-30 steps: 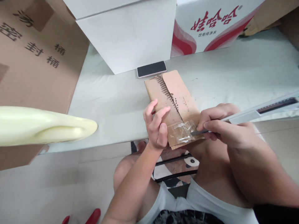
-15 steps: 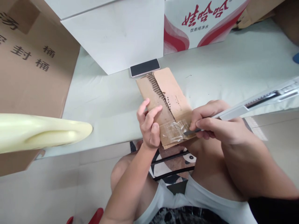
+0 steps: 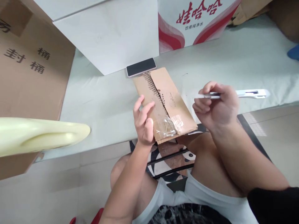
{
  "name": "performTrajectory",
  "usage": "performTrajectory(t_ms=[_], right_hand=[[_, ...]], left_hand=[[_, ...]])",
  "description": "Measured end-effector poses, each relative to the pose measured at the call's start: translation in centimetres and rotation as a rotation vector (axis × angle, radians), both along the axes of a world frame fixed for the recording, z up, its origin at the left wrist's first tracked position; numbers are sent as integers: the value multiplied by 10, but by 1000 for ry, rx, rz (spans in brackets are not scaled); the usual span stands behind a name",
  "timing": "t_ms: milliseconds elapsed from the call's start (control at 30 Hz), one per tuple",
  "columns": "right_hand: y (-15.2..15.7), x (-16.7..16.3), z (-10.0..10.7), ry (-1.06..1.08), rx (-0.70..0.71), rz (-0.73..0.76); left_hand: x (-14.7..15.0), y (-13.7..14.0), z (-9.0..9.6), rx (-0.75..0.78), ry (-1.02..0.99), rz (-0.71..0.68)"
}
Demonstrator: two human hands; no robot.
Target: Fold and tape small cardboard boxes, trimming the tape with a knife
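A flat brown cardboard box (image 3: 179, 107) lies at the front edge of the pale green surface, its near end jutting over my lap. Its middle seam is torn along the far part, showing corrugation, and clear tape (image 3: 164, 127) covers the near end. My left hand (image 3: 144, 123) grips the box by its left side, fingers resting on top. To the right of the box, my right hand (image 3: 217, 105) is closed around a utility knife (image 3: 251, 93). The knife's tip points left and is apart from the cardboard.
Behind the box lies a phone (image 3: 141, 67), close to a large white box (image 3: 112, 37). A red-and-white carton (image 3: 193, 28) stands beside that. At left are a big brown carton (image 3: 35, 84) and a pale yellow object (image 3: 46, 135). Something blue (image 3: 293, 53) sits far right.
My right hand has lifted the utility knife off the taped end and moved up and right. The knife has turned to lie nearly level. My left hand still holds the box.
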State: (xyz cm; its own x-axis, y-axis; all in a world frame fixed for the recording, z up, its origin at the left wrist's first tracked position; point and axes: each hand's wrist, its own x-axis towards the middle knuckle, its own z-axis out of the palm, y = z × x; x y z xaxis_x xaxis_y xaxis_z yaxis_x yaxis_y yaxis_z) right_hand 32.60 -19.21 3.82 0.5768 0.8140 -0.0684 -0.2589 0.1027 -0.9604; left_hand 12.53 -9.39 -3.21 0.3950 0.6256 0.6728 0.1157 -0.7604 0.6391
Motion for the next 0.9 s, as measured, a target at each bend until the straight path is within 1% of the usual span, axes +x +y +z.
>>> performTrajectory(t_ms=[67,133,167,300,333,367,433,500,600,700,767,833,900], right_hand=[[5,-3,-8,-33,21,-114],[8,-8,-15,-102,70,-149],[8,-11,-18,-145,90,-141],[9,-23,-24,-252,178,-111],[9,-25,-24,-270,192,-112],[9,-27,-25,-288,200,-115],[10,-29,-27,-323,193,-116],[12,-29,-31,-340,177,-133],[17,-25,-40,-359,181,-197],[22,-18,-48,-386,222,-254],[23,-13,-50,-382,246,-277],[22,-10,-51,-365,278,-287],[21,-8,-50,-339,304,-266]], left_hand=[[-5,-3,3,-54,-38,-1],[-10,-9,10,-79,-61,-15],[-12,-12,14,-61,-56,-31],[-15,-25,27,113,57,-74],[-15,-27,27,122,80,-72],[-15,-28,26,101,84,-65],[-17,-27,21,-17,34,-50],[-20,-20,15,-167,-93,-12],[-25,-2,12,-426,-393,99],[-32,22,19,-731,-680,193],[-40,36,25,-978,-738,175],[-50,41,31,-1199,-693,99],[-60,36,37,-1334,-624,13]])
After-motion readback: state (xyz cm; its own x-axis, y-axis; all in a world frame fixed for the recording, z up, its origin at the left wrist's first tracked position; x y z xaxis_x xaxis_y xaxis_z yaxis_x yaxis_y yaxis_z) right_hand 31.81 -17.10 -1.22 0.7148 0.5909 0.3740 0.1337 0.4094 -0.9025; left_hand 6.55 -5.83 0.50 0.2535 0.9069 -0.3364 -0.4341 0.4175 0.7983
